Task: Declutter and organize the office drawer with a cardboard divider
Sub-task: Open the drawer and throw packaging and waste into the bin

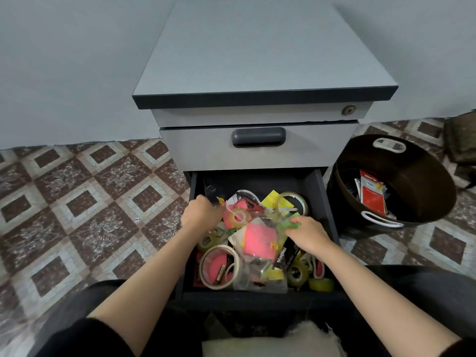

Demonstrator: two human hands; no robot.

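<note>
Reaching into drawer (325, 202): my left hand (202, 212) grips black item (211, 193) back-left; my right hand (307, 233) pinches green pad (289, 223); clear bag (253, 278) lies between, nearer right.

Dark drawer (257, 298) pulled open, crammed with clutter: tape rolls (203, 269) at front left and right, pink sticky notes (258, 243) mid-pile under a crumpled clear bag (257, 279), black stapler box (283, 256) (label readable) slanted alongside, scissors (283, 209) behind.
</note>
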